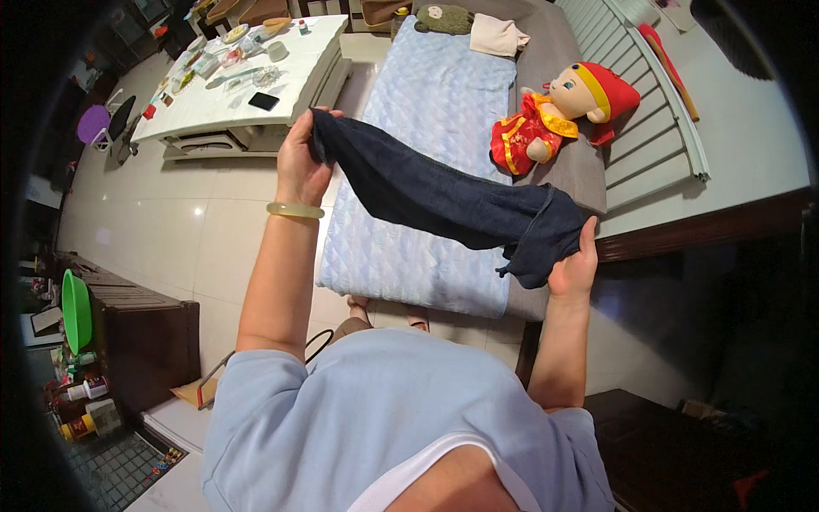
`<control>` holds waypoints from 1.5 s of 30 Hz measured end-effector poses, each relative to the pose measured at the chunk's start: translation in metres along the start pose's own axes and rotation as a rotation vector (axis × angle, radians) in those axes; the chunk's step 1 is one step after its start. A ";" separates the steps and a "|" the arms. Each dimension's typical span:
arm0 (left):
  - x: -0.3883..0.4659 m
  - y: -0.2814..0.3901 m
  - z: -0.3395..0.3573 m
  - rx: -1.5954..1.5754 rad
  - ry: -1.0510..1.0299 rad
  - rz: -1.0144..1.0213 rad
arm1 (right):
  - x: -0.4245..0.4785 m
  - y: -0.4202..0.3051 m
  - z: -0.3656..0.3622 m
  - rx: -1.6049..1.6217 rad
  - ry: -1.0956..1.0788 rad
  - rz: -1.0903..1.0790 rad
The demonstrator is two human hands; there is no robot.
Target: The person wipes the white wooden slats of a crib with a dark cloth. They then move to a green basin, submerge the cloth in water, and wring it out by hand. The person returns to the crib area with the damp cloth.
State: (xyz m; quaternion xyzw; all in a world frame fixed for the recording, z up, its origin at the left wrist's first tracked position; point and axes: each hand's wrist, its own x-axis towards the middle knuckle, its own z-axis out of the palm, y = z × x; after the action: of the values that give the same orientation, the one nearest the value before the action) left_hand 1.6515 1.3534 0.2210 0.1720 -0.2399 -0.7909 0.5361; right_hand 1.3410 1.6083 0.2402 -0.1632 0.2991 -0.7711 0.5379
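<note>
A dark navy cloth [441, 198], with a seam and a small knotted end at its right part, hangs stretched between my two hands. My left hand [307, 153], with a pale bangle on the wrist, grips its upper left end. My right hand [574, 262] holds the bunched right end, the fingers partly hidden behind the fabric. Below the cloth lies a light blue quilted cover [409, 256] on a grey sofa [556, 38]. The cloth is raised in front of me and hides part of that cover.
A doll in red and yellow [544, 121] lies on the sofa near a metal railing [646, 96]. At the far end are a green plush toy [445, 20] and a pale cloth [498, 35]. A white-covered table [294, 77] bears dishes and a phone [263, 101]. A dark wooden cabinet [153, 345] stands left.
</note>
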 end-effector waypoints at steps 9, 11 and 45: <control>0.024 0.089 -0.072 0.005 0.060 0.115 | 0.053 0.090 0.067 -0.001 -0.027 0.067; 0.026 0.115 -0.104 -0.041 0.055 0.110 | 0.064 0.113 0.082 0.024 -0.063 0.111; -0.095 0.225 -0.132 0.026 0.478 0.657 | 0.210 0.208 0.179 0.118 -0.500 0.644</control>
State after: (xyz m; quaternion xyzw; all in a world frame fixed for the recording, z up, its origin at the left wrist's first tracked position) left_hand 1.9282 1.3468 0.2399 0.2716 -0.1607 -0.5121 0.7988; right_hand 1.5184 1.3120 0.2308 -0.2126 0.1499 -0.5158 0.8163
